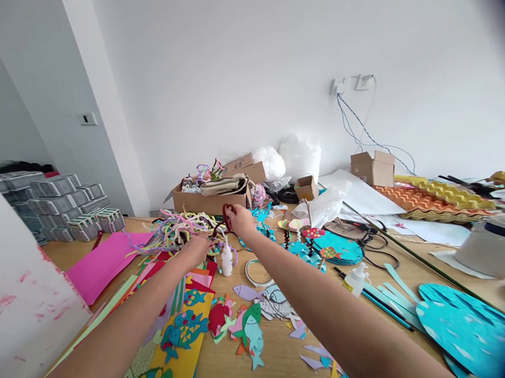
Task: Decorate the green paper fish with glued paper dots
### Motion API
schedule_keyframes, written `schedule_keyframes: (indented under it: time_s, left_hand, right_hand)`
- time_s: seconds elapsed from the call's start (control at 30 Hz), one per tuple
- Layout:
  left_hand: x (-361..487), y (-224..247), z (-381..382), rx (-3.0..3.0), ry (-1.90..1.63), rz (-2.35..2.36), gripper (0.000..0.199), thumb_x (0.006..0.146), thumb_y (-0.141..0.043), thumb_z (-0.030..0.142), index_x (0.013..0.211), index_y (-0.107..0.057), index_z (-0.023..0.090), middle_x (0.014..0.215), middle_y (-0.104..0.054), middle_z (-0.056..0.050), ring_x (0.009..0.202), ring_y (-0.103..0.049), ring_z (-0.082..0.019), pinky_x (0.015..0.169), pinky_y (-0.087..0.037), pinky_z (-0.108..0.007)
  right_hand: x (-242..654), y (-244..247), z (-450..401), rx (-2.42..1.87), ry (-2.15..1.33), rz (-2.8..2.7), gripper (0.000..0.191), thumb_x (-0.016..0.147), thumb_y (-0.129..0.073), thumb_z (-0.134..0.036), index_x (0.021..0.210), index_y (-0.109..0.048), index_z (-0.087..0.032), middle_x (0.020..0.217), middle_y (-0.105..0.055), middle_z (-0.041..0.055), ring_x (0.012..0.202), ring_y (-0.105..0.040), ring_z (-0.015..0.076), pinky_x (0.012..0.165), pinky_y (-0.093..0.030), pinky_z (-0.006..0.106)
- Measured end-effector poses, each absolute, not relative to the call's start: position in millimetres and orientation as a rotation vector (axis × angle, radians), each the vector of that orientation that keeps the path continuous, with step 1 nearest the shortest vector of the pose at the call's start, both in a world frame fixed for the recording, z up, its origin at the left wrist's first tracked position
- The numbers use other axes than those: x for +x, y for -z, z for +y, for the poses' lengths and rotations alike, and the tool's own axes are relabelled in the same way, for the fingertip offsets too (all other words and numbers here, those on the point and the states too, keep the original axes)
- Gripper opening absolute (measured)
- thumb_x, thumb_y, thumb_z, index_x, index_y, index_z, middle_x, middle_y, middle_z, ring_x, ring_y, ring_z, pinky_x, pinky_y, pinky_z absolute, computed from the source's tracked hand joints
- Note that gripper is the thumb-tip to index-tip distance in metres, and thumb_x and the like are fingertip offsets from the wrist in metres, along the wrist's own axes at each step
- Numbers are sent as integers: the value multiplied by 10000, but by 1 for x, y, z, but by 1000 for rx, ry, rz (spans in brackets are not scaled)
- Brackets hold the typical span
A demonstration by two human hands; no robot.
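Both arms reach over the wooden table. My right hand [238,219] is closed on a dark red pipe cleaner [225,213], which loops up above the fingers. Lower and to the left, my left hand [199,249] reaches to the edge of a tangled pile of colourful pipe cleaners [170,230]; its fingertips are too small to make out. A white glue bottle [227,260] stands upright just below the hands. Nearer to me lie paper fish [252,327] and a yellow sheet with blue fish [197,355].
Behind the hands is an open cardboard box [194,202]. Pink paper [108,264] lies left. To the right are a tape roll [259,273], a second glue bottle [357,278], blue painted discs [467,324], a long green stick, black cable and egg trays [435,199].
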State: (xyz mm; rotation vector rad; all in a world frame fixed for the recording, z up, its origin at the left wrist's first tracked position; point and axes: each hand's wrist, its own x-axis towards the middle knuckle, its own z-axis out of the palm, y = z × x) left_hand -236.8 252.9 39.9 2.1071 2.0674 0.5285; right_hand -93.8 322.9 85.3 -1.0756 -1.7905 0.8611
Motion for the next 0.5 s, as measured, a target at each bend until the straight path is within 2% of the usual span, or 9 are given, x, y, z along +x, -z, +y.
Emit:
schedule_keyframes:
  time_s: [0.17, 0.33, 0.43, 0.5]
  left_hand:
    - [-246, -48, 249, 2138, -593, 2079, 282, 847, -504, 288, 1102, -517, 169, 1129, -541, -80, 937, -560, -204, 780, -477, -412]
    - [-228, -87, 246, 2100, -819, 2073, 245, 854, -484, 262, 1078, -526, 172, 1102, -557, -74, 916, -563, -192, 785, -464, -396]
    - [-199, -115, 233, 2048, -1005, 2060, 287, 881, -305, 181, 1077, -513, 195, 969, -605, -50, 702, -591, -144, 681, -467, -304]
    - [-175, -129, 221, 2060, -1065, 1986, 261, 869, -299, 226, 986, -532, 203, 826, -616, -9, 553, -561, -121, 584, -449, -267]
  right_hand:
    - [-77, -79, 334, -1123, -977, -1684, 180, 805, -429, -226, 698, -560, -166, 490, -574, -11, 399, -520, 103, 419, -388, 198]
    - [-50, -93, 317, -1089, -983, -1634, 143, 779, -457, -228, 670, -532, -173, 463, -561, -29, 370, -510, 90, 381, -376, 177]
    - [-24, -112, 299, -1046, -931, -1624, 142, 759, -477, -223, 624, -493, -183, 459, -550, -37, 368, -509, 90, 366, -361, 175]
    - [-5, -124, 285, -1017, -884, -1612, 158, 749, -495, -236, 600, -473, -187, 457, -544, -41, 371, -506, 88, 366, -354, 173]
